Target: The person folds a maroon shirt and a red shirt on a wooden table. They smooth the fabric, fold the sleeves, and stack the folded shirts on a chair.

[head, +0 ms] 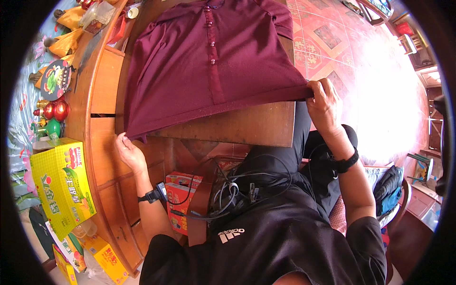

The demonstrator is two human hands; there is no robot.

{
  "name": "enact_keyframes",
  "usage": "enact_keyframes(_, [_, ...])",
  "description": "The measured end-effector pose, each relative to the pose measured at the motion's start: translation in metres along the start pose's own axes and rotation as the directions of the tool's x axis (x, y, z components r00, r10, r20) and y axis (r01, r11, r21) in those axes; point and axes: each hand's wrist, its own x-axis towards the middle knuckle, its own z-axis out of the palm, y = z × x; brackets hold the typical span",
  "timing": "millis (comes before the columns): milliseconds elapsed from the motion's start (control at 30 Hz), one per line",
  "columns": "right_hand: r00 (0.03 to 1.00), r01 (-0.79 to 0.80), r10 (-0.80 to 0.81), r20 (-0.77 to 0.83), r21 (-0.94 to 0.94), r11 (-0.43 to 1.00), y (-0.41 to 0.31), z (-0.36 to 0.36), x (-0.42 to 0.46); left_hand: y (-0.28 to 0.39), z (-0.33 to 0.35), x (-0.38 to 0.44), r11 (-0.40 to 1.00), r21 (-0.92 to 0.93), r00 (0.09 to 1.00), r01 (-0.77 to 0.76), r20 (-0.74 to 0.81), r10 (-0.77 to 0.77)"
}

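Observation:
A maroon short-sleeved shirt (171,74) with a buttoned front placket lies spread on a brown wooden table (263,124), its hem towards me. My left hand (131,153) pinches the hem's left corner, just past the table's near left side. At the other end, my right hand (325,105) grips the right corner of the hem, beyond the table's right edge. Between both hands the hem is drawn out in a slanting line. The collar lies at the far end, partly cut off by the top of the view.
Along the left stands a wooden cabinet (105,82) bearing a yellow carton (60,178), red and green gourd ornaments (57,108) and a clear plastic container (98,16). Cables (231,188) lie across my lap. Red boxes (178,199) sit below at left. Folded clothes (388,196) rest on a chair at right.

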Motion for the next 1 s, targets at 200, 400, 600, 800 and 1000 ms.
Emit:
enact_keyframes(200, [0.932, -0.236, 0.212, 0.295, 0.047, 0.971, 0.002, 0.015, -0.034, -0.026, 0.013, -0.031, 0.999, -0.017, 0.991, -0.051, 0.124, 0.053])
enact_keyframes(400, [0.893, -0.198, 0.128, 0.432, 0.122, 0.972, 0.005, 0.006, -0.043, -0.014, 0.009, -0.026, 0.975, -0.04, 0.964, -0.217, 0.149, 0.221])
enact_keyframes(600, [0.897, -0.156, 0.033, 0.441, 0.245, 0.957, -0.024, -0.019, 0.025, 0.07, 0.014, 0.021, 0.958, -0.171, 0.958, -0.232, 0.133, 0.255])
enact_keyframes(800, [0.936, 0.105, -0.223, 0.271, 0.39, 0.915, -0.061, 0.093, 0.114, 0.166, 0.114, 0.139, 0.788, -0.594, 0.902, -0.161, 0.236, 0.362])
enact_keyframes(1000, [0.87, 0.13, -0.194, 0.454, 0.167, 0.977, -0.068, 0.147, 0.112, 0.202, 0.246, 0.252, 0.909, -0.315, 0.9, -0.273, 0.25, 0.358])
